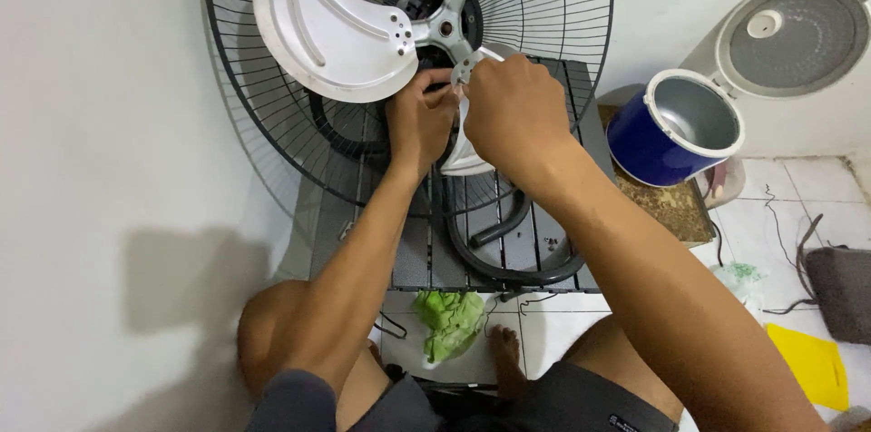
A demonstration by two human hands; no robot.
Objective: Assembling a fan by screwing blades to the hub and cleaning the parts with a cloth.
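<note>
White walls behind; my left hand (419,119) and right hand (513,110) pinch fingers on the fan blade (328,28) hub (446,28); next, steady loosening.

Fan (408,33) atop grille table (508,241); rice cooker (676,123) right; cloth (449,323) on floor before table.

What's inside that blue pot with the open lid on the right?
The blue pot shows a bare, grey metal inner bowl; nothing visible lies in it. Its near wall hides the front of the bottom. The open lid stands behind it.
</note>
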